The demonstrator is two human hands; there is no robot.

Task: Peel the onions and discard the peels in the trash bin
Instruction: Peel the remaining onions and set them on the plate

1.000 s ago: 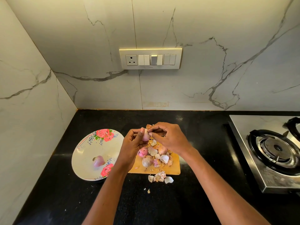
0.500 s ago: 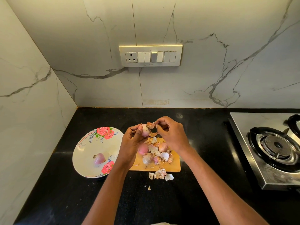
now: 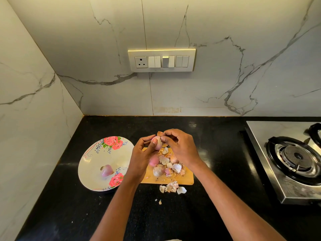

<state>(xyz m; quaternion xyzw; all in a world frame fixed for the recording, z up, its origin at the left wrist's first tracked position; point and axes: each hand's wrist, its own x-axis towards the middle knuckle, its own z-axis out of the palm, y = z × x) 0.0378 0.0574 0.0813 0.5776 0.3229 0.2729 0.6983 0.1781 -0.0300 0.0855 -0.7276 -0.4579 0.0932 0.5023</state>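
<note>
My left hand point(image 3: 142, 155) grips a small pink onion point(image 3: 157, 143) above the far end of the wooden cutting board point(image 3: 188, 180). My right hand point(image 3: 180, 145) pinches a flap of dry brown peel point(image 3: 159, 133) at the onion's top. On the board lie several onions, among them a pink one point(image 3: 154, 160) and a pale unpeeled one point(image 3: 158, 170), mixed with loose peels point(image 3: 171, 166). More peels point(image 3: 172, 186) lie on the counter just in front of the board. One peeled onion point(image 3: 106, 170) lies on the floral plate point(image 3: 92, 164) to the left. No trash bin is in view.
The black counter point(image 3: 217, 153) meets marble walls at the back and left. A steel gas stove point(image 3: 293, 159) stands at the right. A switch panel point(image 3: 161, 60) is on the back wall. Small peel scraps point(image 3: 159, 202) lie nearer to me.
Both hands have lifted the onion slightly away from the board, and my right hand has drawn a piece of peel up off its top.
</note>
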